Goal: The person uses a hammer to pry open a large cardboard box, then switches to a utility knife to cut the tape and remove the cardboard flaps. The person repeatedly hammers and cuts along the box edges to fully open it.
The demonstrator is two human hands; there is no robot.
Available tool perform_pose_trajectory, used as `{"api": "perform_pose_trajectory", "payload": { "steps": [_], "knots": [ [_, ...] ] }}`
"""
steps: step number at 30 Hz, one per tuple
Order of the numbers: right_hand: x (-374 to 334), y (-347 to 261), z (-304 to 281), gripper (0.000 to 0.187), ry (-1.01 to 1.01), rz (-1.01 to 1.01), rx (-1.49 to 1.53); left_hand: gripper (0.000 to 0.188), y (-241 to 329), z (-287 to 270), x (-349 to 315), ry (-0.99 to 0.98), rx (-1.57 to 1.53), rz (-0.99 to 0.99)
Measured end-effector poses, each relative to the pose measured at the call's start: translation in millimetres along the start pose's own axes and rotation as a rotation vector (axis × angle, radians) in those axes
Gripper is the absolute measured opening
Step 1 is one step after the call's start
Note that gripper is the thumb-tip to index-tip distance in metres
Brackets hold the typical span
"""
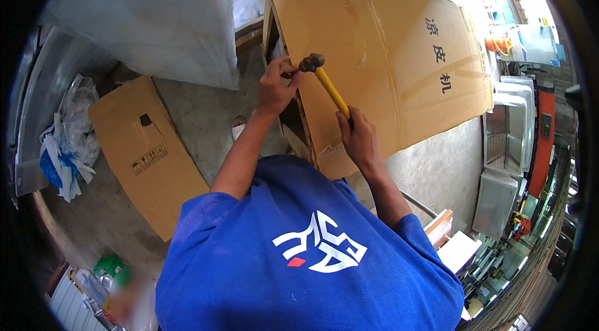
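Observation:
A hammer point(332, 91) with a yellow handle and a dark, rusty-looking head is in my right hand point(360, 142), gripped near the handle's lower end. Its head is beside the fingertips of my left hand point(276, 89), at the left edge of a large cardboard-covered crate point(349, 31). My left thumb and fingers are bent together in a pinch at that edge. Whatever they hold, if anything, is too small to make out. Wooden framing point(269, 25) shows along the crate's open left side.
Left of the crate stands a tall bubble-wrapped item point(150, 13). A flat cardboard sheet point(146, 156) lies on the concrete floor point(193, 106), with crumpled plastic wrap point(78, 112) beyond it. Metal frames point(515, 125) stand at the right. White-topped boxes point(458, 250) are near my right elbow.

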State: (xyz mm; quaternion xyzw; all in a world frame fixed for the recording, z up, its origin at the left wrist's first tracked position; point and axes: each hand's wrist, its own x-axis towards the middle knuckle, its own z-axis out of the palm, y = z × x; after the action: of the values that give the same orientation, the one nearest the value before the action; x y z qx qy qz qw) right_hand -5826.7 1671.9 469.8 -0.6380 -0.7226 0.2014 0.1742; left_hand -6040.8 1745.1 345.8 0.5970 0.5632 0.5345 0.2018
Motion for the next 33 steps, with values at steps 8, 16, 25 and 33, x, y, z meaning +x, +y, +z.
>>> {"api": "perform_pose_trajectory", "payload": {
  "steps": [8, 16, 25, 33],
  "knots": [
    [-4, -4, 6, 0.030, -0.062, 0.121, 0.062, 0.044, -1, -2, 2, 0.003, 0.015, 0.030],
    [-14, -7, 6, 0.033, -0.068, 0.187, 0.094, 0.048, 1, -2, 0, -0.009, -0.003, 0.014],
    [-18, -3, 11, 0.032, -0.032, 0.234, 0.158, 0.099, 5, -10, -9, -0.059, -0.121, -0.131],
    [-12, 5, 15, 0.031, -0.004, 0.185, 0.080, 0.109, 13, -13, -14, -0.043, -0.092, -0.248]
  ]
}}
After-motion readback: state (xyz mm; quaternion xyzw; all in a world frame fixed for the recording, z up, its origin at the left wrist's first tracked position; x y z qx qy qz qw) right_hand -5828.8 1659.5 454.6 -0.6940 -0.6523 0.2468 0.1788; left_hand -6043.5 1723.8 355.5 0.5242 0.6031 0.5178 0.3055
